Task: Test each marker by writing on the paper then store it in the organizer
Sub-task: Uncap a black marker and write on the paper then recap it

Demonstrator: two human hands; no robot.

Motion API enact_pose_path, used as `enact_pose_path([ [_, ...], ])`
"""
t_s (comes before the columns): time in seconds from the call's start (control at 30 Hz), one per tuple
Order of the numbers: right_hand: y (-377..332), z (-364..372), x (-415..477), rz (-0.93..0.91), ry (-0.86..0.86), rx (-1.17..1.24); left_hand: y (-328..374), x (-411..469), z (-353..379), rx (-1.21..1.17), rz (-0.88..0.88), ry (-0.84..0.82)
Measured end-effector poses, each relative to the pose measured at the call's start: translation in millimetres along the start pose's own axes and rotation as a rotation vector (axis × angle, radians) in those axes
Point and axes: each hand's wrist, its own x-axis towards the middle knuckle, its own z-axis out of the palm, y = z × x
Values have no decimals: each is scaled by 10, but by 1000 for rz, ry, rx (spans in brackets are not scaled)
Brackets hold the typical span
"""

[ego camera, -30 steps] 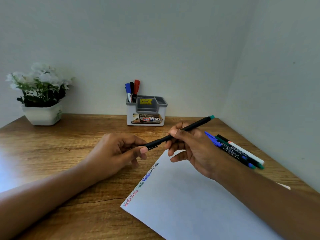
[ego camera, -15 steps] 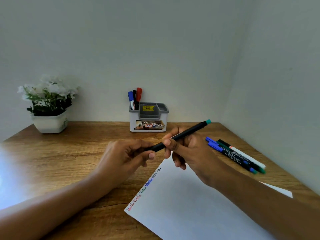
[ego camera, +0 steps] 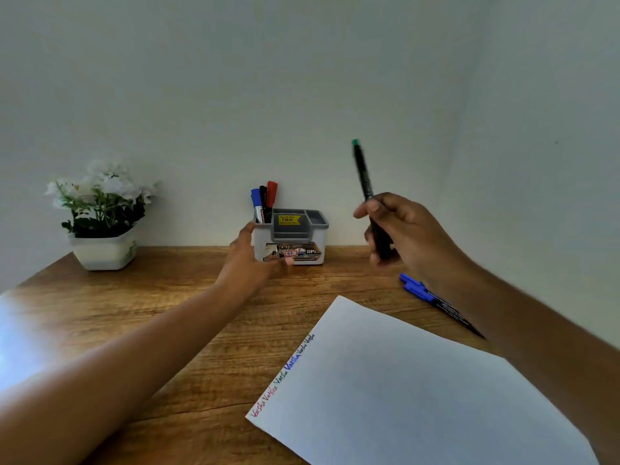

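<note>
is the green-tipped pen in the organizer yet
No, the right hand holds the pen up in the air, to the right of the organizer.

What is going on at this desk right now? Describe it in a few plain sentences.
A person is part-way through testing markers. The right hand holds a black green-tipped marker, tilted nearly upright above the desk. The left hand grips the organizer at its left end, where three markers stand in one compartment. The paper carries a line of test writing along its edge, and more markers lie on the desk to its right.
</note>
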Motion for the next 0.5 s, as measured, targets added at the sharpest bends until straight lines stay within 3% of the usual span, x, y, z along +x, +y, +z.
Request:
enact_pose_path([
  [0.13, -53, -82, 675, 151, -28, -405, -113, 368, 126, -20, -98, 101],
  [0.27, -35, -24, 1277, 282, -150, -542, -229, 601, 203, -113, -122, 133],
  [0.5, 78, 193, 1806, 225, -76, -626, -342, 661, 249, -20, 14, 119],
])
